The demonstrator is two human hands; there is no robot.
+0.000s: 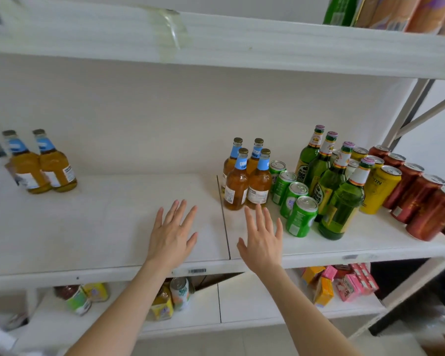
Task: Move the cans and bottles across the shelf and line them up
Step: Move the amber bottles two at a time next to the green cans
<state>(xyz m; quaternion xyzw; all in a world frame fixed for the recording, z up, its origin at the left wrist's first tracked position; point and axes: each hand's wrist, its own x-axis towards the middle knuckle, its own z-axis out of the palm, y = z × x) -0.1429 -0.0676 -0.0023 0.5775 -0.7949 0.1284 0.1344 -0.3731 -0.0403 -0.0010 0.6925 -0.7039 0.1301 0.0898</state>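
Bottles (247, 176), four amber, clustered on the shelf (100, 227); cans (296, 201) just beside them.
Left hand (172, 235) and right hand (262, 240) hover spread, holding nothing; glass looks heavy, slick, breakable, so grip the body, not the neck.

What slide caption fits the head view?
Left hand and right hand open over the shelf; two amber bottles left, other bottles and cans right.

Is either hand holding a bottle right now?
No: the left hand and right hand are open, fingers spread, over the shelf, gripping nothing.
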